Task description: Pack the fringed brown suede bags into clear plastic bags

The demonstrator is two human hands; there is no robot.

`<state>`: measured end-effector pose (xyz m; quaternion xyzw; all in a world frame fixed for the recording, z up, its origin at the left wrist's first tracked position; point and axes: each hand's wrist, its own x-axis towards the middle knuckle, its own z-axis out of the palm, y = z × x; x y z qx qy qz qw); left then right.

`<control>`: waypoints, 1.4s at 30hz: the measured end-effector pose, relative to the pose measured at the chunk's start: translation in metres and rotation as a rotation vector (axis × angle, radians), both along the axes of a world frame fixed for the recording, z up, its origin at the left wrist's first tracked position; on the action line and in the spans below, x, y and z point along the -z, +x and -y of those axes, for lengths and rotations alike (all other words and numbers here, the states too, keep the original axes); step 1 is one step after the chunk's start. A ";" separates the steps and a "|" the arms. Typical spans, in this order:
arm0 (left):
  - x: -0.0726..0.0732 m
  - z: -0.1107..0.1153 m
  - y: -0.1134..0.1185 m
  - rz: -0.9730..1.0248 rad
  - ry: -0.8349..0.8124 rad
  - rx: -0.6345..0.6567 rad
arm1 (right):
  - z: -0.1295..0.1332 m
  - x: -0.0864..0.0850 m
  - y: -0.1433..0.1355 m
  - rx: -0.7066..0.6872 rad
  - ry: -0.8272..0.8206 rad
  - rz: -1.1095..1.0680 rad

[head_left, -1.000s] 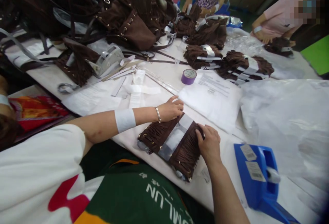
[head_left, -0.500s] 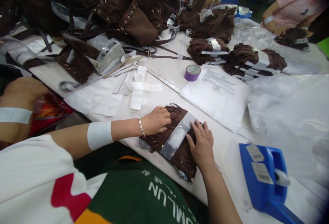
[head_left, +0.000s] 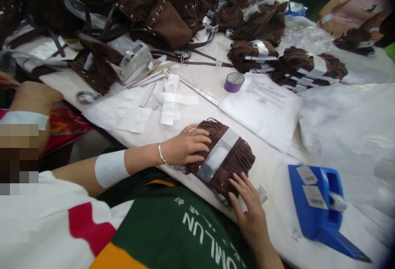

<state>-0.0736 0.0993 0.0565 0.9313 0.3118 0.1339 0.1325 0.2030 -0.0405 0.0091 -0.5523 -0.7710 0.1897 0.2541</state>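
Observation:
A dark brown fringed bag [head_left: 239,160] lies folded into a bundle at the table's near edge. A pale, shiny band [head_left: 219,154] runs across its middle. My left hand [head_left: 187,145] rests on the bag's left side with its fingers stretched out over the fringe. At the lower right corner of the bundle, my right hand [head_left: 249,205] has its fingers spread, the fingertips at the fringe. A small clear scrap with a tag [head_left: 262,194] lies beside that hand.
A blue tape dispenser [head_left: 319,207] stands at right. Beyond the bag are white paper strips [head_left: 169,104], a purple tape roll [head_left: 233,83] and a printed white sheet [head_left: 262,104]. Brown bags [head_left: 160,22] pile up at the back. Co-workers' arms [head_left: 331,22] reach in at the far side.
My right hand has moved from the band down to the bundle's lower right corner, uncovering the right-hand fringe. My left hand's fingers have straightened from a curl.

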 end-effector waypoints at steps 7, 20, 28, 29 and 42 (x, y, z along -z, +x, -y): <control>0.021 0.011 -0.039 -0.067 -0.032 -0.140 | 0.004 0.003 -0.002 -0.077 -0.055 0.105; 0.018 0.054 -0.019 0.076 -0.245 -0.207 | 0.007 -0.017 -0.033 -0.015 0.116 -0.045; 0.007 0.032 -0.036 -0.039 0.020 -0.315 | 0.004 -0.003 -0.026 0.062 0.104 0.002; 0.007 0.034 -0.031 -0.010 0.026 -0.251 | 0.002 0.002 -0.027 0.045 0.087 0.038; 0.017 0.009 -0.046 -0.199 0.020 -0.099 | 0.026 0.017 0.010 0.121 0.003 -0.014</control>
